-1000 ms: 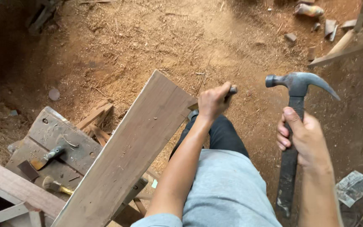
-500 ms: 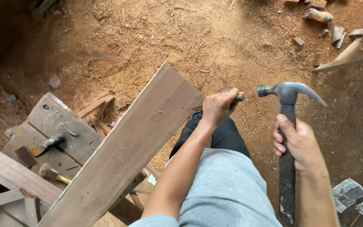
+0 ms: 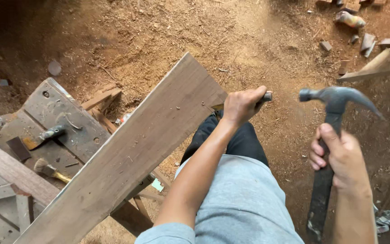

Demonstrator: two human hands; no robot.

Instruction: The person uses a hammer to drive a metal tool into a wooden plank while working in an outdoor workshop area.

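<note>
- At the far left, one worn grey workbench (image 3: 64,118) stands on the dirt floor (image 3: 168,36). On its top lie one small scraper-like tool (image 3: 41,137) near the left edge and one brush (image 3: 50,170) with a pale handle near the front edge.
- Two or three short wood offcuts (image 3: 101,97) lie beside the bench's far right corner.
- One long plank (image 3: 132,151) runs diagonally from the lower left up to the middle, over the bench's right side, its upper end raised above the floor.
- The left hand (image 3: 242,105), arm stretched forward over the knee, is a closed fist wrapped round one chisel (image 3: 265,96); only a dark stub shows past the knuckles, just beside the plank's upper right corner. Whether the tip touches the wood cannot be told.
- The right hand (image 3: 339,156), arm bent and raised, has its fingers curled tight round the dark handle of one claw hammer (image 3: 335,100). The head is level with the chisel's end and apart from it, striking face turned towards it.
- At the top right, several small wood and stone scraps (image 3: 350,20) lie scattered on the floor.
</note>
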